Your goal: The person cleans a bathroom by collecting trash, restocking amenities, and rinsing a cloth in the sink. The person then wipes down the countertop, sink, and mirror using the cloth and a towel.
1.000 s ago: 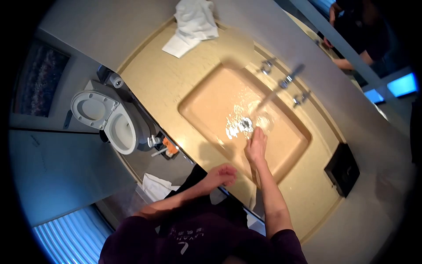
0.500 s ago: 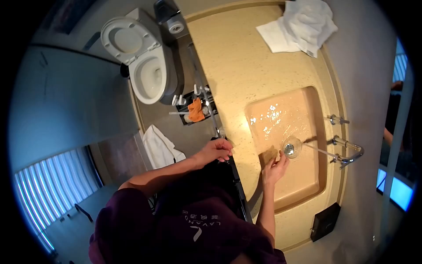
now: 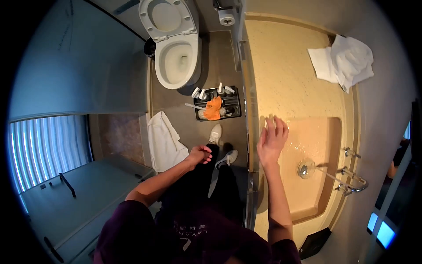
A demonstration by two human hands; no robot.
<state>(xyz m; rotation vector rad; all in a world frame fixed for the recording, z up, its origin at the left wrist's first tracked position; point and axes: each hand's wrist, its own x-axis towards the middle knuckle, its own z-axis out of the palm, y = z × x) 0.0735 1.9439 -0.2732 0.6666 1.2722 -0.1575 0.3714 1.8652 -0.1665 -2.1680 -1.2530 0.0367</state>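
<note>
Desk [image 3: 285, 70] runs lengthwise on the person's right, its front edge beside the right arm and its back edge against the wall [image 3: 391, 66]. Its widest open stretch lies beyond the sink [image 3: 303, 200], reaching to the far end; a crumpled white cloth [image 3: 351, 59] lies there, near the back edge. Only a narrow strip separates the sink from the front edge.

On the floor [image 3: 171, 101], a tray [image 3: 239, 104] of bottles [image 3: 203, 94] and an orange rag [image 3: 213, 108] sits near the desk's foot, the toilet [image 3: 178, 61] beyond it. A white towel [image 3: 164, 143] takes up the left side, leaving a strip of floor between it and the tray. The person's shoes [image 3: 215, 134] stand near the tray.

The right hand [image 3: 272, 138] is open, fingers loosely parted and pointing toward the far end, with nothing in its grasp. It is over the near long side of the sink; whether it touches the rim I cannot tell. Well apart from it, at the back, the tap [image 3: 364, 182] sends a stream of water [image 3: 329, 174] toward the drain [image 3: 304, 169].

The left hand [image 3: 200, 156] hangs in front of the legs, fingers half curled; whether they enclose anything is hidden.
</note>
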